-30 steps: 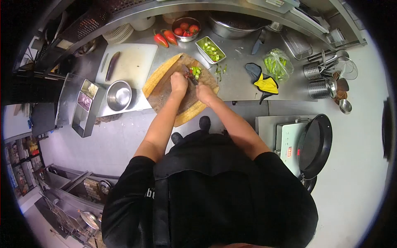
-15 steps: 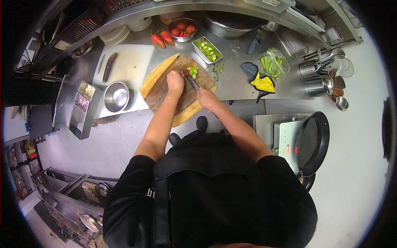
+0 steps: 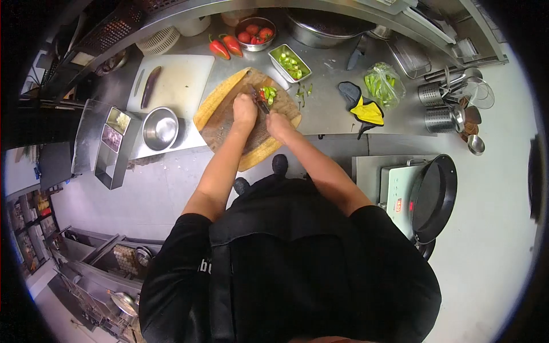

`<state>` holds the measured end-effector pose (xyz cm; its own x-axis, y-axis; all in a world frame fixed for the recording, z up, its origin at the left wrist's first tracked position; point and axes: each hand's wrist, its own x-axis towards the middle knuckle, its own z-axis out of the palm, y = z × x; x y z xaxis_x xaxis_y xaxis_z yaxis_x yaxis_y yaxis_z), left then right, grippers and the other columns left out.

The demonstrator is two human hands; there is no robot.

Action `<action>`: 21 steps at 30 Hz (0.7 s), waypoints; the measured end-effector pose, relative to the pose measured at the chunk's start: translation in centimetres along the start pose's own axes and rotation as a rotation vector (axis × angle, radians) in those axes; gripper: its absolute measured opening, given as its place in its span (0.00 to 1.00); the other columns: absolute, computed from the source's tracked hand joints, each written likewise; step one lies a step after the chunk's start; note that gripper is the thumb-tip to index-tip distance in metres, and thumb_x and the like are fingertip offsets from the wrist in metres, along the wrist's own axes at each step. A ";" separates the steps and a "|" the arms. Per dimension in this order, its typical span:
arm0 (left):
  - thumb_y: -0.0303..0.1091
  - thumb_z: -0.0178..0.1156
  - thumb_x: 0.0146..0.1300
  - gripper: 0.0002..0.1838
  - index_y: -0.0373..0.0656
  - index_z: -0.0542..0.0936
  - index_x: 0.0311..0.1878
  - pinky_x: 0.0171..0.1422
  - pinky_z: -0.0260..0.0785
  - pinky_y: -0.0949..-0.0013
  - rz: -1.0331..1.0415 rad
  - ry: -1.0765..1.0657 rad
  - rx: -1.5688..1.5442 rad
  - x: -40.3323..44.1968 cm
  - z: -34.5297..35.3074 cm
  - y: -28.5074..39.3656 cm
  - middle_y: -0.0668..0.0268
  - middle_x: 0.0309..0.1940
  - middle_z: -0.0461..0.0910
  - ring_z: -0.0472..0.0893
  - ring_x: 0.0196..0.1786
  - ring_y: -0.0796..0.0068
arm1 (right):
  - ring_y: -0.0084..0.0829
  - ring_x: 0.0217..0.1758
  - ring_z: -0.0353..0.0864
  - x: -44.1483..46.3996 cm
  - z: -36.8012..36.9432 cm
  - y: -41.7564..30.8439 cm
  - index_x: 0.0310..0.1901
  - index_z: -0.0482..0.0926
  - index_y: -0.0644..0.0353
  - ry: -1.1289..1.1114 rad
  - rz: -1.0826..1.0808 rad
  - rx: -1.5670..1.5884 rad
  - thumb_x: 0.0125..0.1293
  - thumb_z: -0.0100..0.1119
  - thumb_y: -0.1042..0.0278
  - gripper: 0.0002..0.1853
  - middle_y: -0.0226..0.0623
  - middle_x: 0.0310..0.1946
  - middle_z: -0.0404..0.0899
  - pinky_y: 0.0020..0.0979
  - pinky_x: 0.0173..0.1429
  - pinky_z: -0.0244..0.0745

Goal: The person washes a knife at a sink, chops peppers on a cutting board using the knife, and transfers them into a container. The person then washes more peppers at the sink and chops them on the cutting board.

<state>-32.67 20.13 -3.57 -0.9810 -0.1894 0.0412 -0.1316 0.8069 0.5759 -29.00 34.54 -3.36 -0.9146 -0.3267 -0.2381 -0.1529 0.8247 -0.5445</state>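
A wooden cutting board [image 3: 226, 127] with a rough yellowish edge lies in front of me at the counter's front edge. My right hand [image 3: 278, 126] is closed round the handle of a knife [image 3: 262, 107], whose dark blade slants up and left across the board. Close beside the blade, my left hand [image 3: 245, 110] rests on the board with its fingers curled; what they hold is hidden. Sliced green chili pieces [image 3: 268, 96], with a little red among them, lie just right of the blade. A metal tray [image 3: 303, 76] of sliced green chilies stands behind the board.
Red peppers [image 3: 225, 47] and a bowl of tomatoes [image 3: 256, 33] stand behind. At left are a white board [image 3: 191, 77] with an eggplant [image 3: 150, 88] and a steel bowl [image 3: 160, 128]. At right lie a cloth [image 3: 366, 112] and bagged green chilies [image 3: 382, 86]; a pan [image 3: 437, 200] sits below.
My right hand and the knife have moved left, closer to my left hand. The blade now reaches further up and left past the cut pieces. The whole view has shifted slightly.
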 end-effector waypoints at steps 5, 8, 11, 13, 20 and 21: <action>0.29 0.57 0.52 0.07 0.38 0.82 0.29 0.48 0.72 0.57 0.095 0.086 -0.033 -1.0 -0.6 0.4 0.48 0.33 0.78 0.79 0.41 0.50 | 0.57 0.35 0.79 -1.9 -3.4 -2.2 0.45 0.70 0.69 -0.093 0.185 0.151 0.70 0.39 0.60 0.18 0.61 0.33 0.78 0.49 0.39 0.76; 0.28 0.54 0.52 0.08 0.39 0.82 0.30 0.47 0.72 0.58 0.113 0.061 0.031 -0.9 -1.2 0.0 0.48 0.34 0.78 0.79 0.42 0.51 | 0.57 0.43 0.77 -3.4 -5.0 -3.0 0.42 0.72 0.68 -0.083 0.265 0.162 0.68 0.40 0.61 0.16 0.60 0.37 0.77 0.50 0.50 0.70; 0.29 0.52 0.53 0.09 0.40 0.82 0.29 0.46 0.72 0.57 0.146 0.050 0.064 -0.7 -1.1 -0.4 0.48 0.34 0.78 0.78 0.42 0.51 | 0.56 0.45 0.77 -4.3 -5.8 -3.4 0.43 0.72 0.67 -0.118 0.205 0.063 0.69 0.39 0.61 0.17 0.59 0.38 0.78 0.49 0.51 0.70; 0.29 0.52 0.54 0.09 0.39 0.82 0.28 0.47 0.71 0.56 0.133 0.050 0.035 -0.7 -1.2 -0.4 0.48 0.35 0.78 0.78 0.42 0.50 | 0.56 0.42 0.78 -4.3 -5.3 -3.0 0.44 0.71 0.67 -0.127 0.168 0.028 0.69 0.39 0.60 0.17 0.60 0.37 0.77 0.49 0.49 0.71; 0.29 0.50 0.54 0.11 0.37 0.81 0.28 0.48 0.71 0.55 0.133 -0.012 0.060 -0.3 -1.7 -0.1 0.48 0.37 0.78 0.78 0.43 0.50 | 0.56 0.43 0.78 -4.3 -4.9 -2.5 0.43 0.70 0.65 -0.142 0.165 -0.009 0.69 0.40 0.59 0.16 0.59 0.36 0.78 0.50 0.47 0.72; 0.29 0.50 0.54 0.11 0.37 0.81 0.28 0.48 0.71 0.55 0.135 -0.014 0.060 -0.2 -1.6 -0.2 0.48 0.37 0.78 0.78 0.43 0.50 | 0.56 0.43 0.78 -4.2 -4.8 -2.5 0.43 0.70 0.65 -0.141 0.168 -0.007 0.69 0.40 0.59 0.16 0.59 0.36 0.78 0.50 0.47 0.72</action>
<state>-32.23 19.12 -2.43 -0.9923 -0.0690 0.1031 -0.0061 0.8567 0.5157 -26.62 36.12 2.87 -0.8659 -0.2452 -0.4360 -0.0053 0.8761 -0.4820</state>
